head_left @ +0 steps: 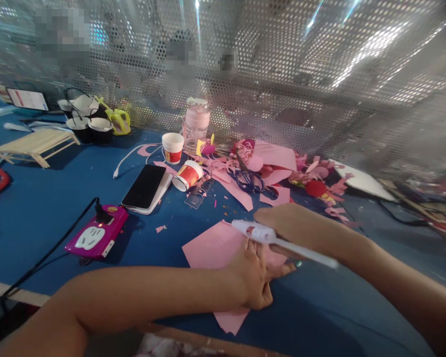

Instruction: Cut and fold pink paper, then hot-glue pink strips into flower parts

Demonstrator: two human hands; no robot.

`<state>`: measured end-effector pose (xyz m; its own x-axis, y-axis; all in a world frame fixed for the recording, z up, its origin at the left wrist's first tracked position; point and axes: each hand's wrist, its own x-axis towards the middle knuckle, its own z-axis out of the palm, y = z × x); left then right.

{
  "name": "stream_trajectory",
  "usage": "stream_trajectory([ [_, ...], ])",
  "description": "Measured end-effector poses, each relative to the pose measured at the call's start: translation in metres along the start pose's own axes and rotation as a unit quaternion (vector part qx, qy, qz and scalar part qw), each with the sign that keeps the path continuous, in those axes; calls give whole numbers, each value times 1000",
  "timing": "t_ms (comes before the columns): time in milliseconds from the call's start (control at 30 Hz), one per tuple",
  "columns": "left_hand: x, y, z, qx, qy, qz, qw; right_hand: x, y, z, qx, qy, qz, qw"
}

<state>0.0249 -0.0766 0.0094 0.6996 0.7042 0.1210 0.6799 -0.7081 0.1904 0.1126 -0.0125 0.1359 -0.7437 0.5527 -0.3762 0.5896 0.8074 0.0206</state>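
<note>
Glare on mesh (275, 64), soft shadows, blurred edges

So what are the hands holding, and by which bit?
The right hand holds a white tool around its thicker part; the exact grip is hidden. The left hand rests on pink paper.

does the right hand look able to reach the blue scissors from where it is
Probably yes: the scissors lie just beyond the right hand, little but a pink scrap between, though its white glue gun would likely need setting down first.
</note>
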Motion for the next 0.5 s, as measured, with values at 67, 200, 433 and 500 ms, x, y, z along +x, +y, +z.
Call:
stream_trajectory([
  [67, -1, -1, -2, -10, -8, 8, 1000, -16, 14, 3, 6, 60, 1, 998],
  [200, -5, -5, -7, -33, 12, 22, 999, -49, 45, 24, -35, 142, 198, 969],
  [433, -7, -8, -4, -93, 78, -4, 993, -75, 68, 87, -75, 100, 392, 912],
  [500, -6, -9, -5, -105, 90, -15, 990, -75, 69, 103, -65, 126, 405, 903],
])
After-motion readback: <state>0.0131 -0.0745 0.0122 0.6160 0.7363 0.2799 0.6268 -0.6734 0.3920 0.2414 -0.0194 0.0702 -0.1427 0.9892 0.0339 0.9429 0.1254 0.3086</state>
